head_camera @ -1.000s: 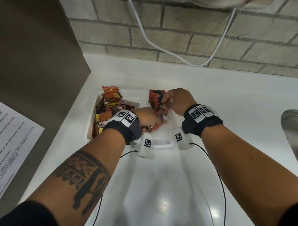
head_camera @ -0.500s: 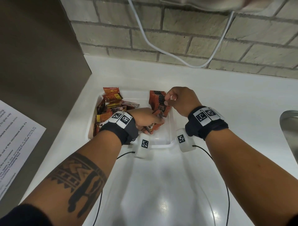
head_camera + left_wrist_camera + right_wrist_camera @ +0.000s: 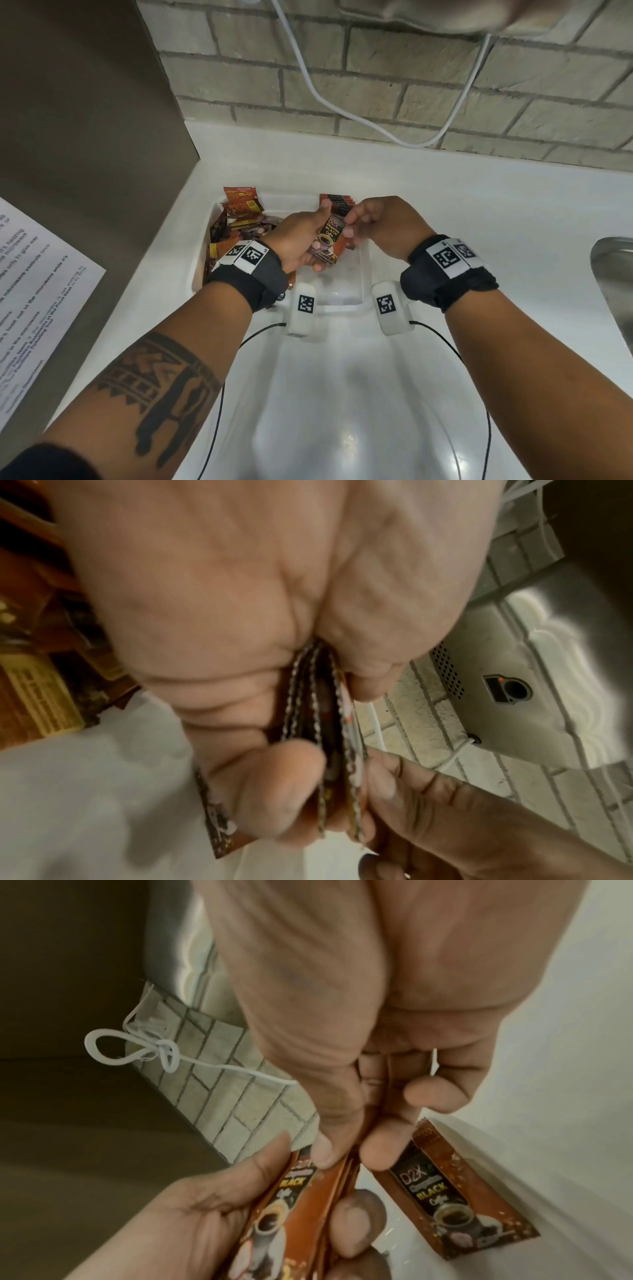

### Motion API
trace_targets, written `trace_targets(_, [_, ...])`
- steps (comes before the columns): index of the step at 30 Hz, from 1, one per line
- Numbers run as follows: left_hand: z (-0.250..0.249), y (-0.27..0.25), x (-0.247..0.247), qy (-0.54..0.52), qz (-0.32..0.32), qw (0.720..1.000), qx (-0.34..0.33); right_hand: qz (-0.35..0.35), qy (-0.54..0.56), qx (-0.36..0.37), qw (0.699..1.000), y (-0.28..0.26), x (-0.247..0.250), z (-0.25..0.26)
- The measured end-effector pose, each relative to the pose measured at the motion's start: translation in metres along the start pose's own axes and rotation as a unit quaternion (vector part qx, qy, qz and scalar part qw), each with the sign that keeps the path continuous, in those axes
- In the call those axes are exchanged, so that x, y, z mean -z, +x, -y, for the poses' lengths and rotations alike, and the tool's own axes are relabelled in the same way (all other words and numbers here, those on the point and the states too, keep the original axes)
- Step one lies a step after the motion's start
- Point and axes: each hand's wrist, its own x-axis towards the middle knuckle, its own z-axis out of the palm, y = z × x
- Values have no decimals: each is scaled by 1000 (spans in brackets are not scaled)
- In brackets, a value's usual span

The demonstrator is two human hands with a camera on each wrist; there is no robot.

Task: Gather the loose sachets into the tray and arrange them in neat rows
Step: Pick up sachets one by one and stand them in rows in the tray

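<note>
A white tray (image 3: pixel 344 306) sits on the counter. A loose pile of red and brown sachets (image 3: pixel 239 222) fills its left side. A short row of sachets (image 3: pixel 337 202) stands at its back right. My left hand (image 3: pixel 298 240) grips a stack of brown black-coffee sachets (image 3: pixel 329 240) above the tray's middle. My right hand (image 3: pixel 373 224) pinches the stack's top edge between thumb and forefinger. In the left wrist view the stack (image 3: pixel 318 723) shows edge-on. In the right wrist view the stack (image 3: pixel 301 1204) lies in my left palm, and one more sachet (image 3: pixel 445 1199) leans on the tray wall.
A brick wall with a hanging white cable (image 3: pixel 308 82) rises behind the white counter (image 3: pixel 342 411). A metal sink (image 3: pixel 613 274) is at the right edge. A dark panel with a printed sheet (image 3: pixel 34 291) stands on the left.
My left hand has risen from the tray floor with a stack of sachets. My right hand has left the back row and now pinches the stack's top.
</note>
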Motion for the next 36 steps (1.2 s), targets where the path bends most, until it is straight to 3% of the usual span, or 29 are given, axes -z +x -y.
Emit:
trace_targets(5, [3,-2,2,-30,21,999,0,-1,23,6,1000,-6,3,6])
trace_targets(10, [5,-4,10,54,107,993,-11,-10,30,-33,999,-4,9,4])
trace_targets(16, [6,-7,5,148,126,980,-38,-7,-11,0,1000,-2,12,8])
trace_targets(30, [5,-4,6,138,59,984,-100,-2,-38,28,999,1,15,13])
trace_targets(36, [1,-4,12,167,9,983,-77,-84,-69,67,992,10,11,13])
